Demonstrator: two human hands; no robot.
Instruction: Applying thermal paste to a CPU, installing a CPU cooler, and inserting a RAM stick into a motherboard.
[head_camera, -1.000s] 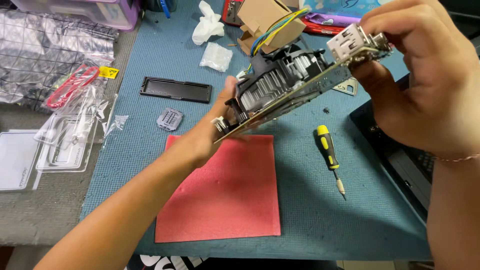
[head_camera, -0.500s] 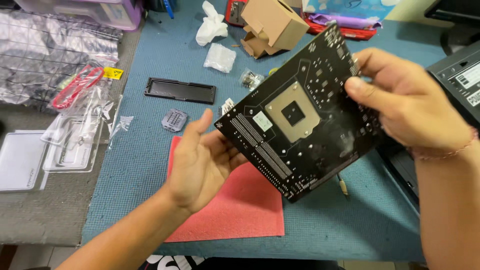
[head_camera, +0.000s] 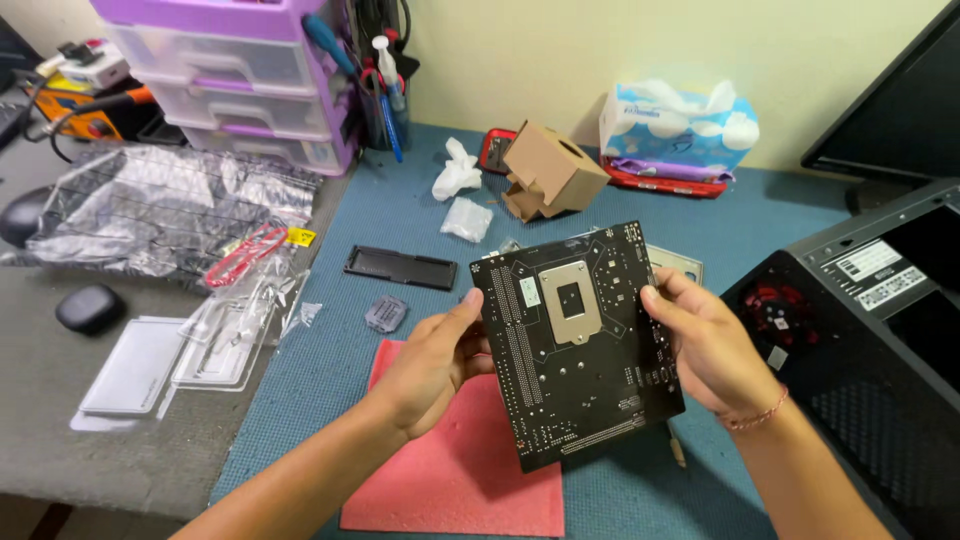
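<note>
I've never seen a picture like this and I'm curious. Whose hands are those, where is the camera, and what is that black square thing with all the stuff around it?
The camera sits on a person's head and looks down, so you see their own two hands. The left hand and right hand hold a black circuit board by its edges, with its back side showing. Under it, a pink foam sheet lies on a blue mat. A cardboard box, a tissue pack and purple drawers sit farther back. At the right stands an open black computer case.
</note>
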